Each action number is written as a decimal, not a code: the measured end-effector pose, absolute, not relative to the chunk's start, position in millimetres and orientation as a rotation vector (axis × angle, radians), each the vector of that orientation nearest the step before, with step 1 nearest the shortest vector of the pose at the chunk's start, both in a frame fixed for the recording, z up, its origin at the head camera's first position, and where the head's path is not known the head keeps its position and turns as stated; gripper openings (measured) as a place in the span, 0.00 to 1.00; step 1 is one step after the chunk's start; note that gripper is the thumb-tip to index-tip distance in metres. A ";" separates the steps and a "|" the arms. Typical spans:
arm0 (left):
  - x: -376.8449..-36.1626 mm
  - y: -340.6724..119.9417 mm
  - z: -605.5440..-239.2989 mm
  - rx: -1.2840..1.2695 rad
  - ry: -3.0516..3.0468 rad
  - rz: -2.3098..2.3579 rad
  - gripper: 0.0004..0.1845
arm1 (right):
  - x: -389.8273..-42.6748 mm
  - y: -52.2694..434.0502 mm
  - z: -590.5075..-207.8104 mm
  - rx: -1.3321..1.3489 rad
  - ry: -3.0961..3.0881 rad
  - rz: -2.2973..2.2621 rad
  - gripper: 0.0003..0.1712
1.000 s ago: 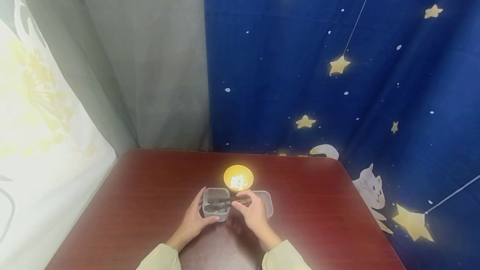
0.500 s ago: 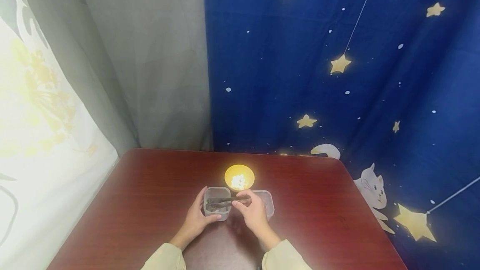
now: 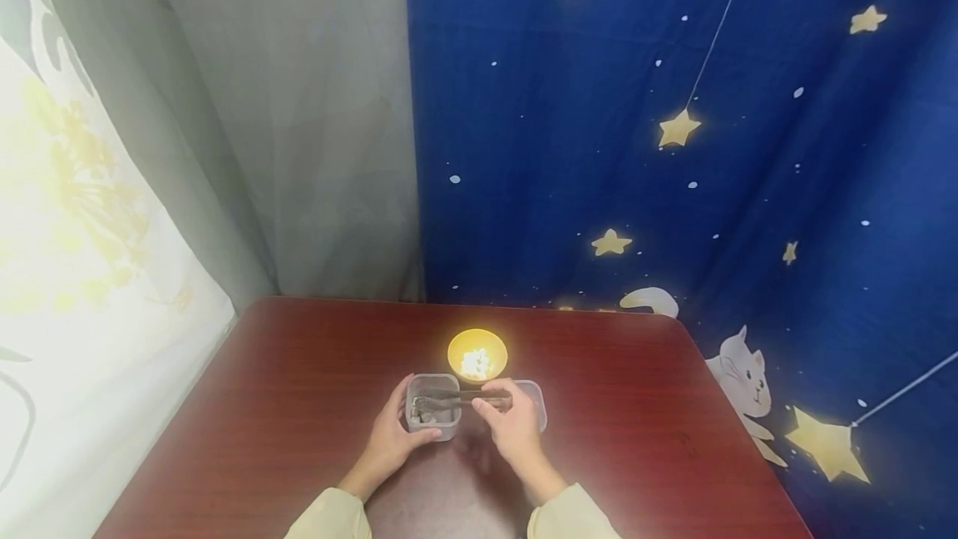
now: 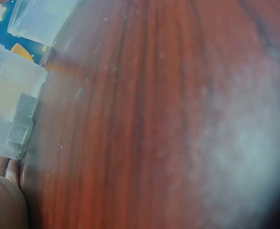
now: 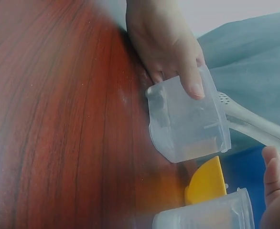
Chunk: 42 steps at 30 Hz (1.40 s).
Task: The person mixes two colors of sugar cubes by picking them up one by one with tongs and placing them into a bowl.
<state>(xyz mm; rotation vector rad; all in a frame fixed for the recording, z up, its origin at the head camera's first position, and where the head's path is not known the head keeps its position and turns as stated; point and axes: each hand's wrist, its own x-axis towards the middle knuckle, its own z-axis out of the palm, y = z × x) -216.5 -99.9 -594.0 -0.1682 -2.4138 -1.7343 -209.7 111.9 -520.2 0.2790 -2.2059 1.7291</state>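
My left hand [image 3: 392, 431] grips a clear plastic container [image 3: 446, 434] standing on the table, thumb on the near side and fingers round the far left. Several grey cubes [image 4: 21, 119] lie along its bottom at the left end. My right hand [image 3: 515, 422] pinches metal tongs [image 3: 467, 396] from the right. Their perforated tip [image 5: 223, 98] shows just above the container's rim in the right wrist view; whether anything is between the tips cannot be told. A second clear container [image 3: 535, 410] stands beside the right hand, partly hidden by it.
Behind the containers stands a yellow bowl [image 3: 477, 339] with several bright white pieces [image 3: 475, 363] in it. All stand on a dark red wooden table [image 3: 337, 356]. A grey curtain [image 3: 299, 148] and a blue star-patterned curtain [image 3: 539, 190] hang beyond its far edge.
My right hand has shifted slightly right and the tongs' arms have drawn closer together. Grey cubes now show in the container beneath their tips. The left hand stays on the container.
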 end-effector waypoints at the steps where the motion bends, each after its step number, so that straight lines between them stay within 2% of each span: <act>1: -216.6 -100.2 -594.4 -0.165 -2.417 -1.728 0.59 | -207.2 111.4 -515.7 0.283 -2.192 1.739 0.12; 4: -217.0 -100.9 -594.9 -0.157 -2.421 -1.726 0.58 | -200.9 110.0 -503.1 0.282 -2.148 1.742 0.11; 11: -217.4 -101.5 -596.1 -0.156 -2.423 -1.721 0.58 | -205.2 112.8 -505.4 0.141 -2.145 1.668 0.12; 16: -218.4 -102.1 -595.6 -0.150 -2.415 -1.735 0.58 | -197.6 111.9 -483.4 0.169 -2.117 1.634 0.11; 42: -216.6 -100.0 -602.2 -0.144 -2.380 -1.729 0.58 | -204.5 127.2 -468.2 0.090 -1.933 1.755 0.12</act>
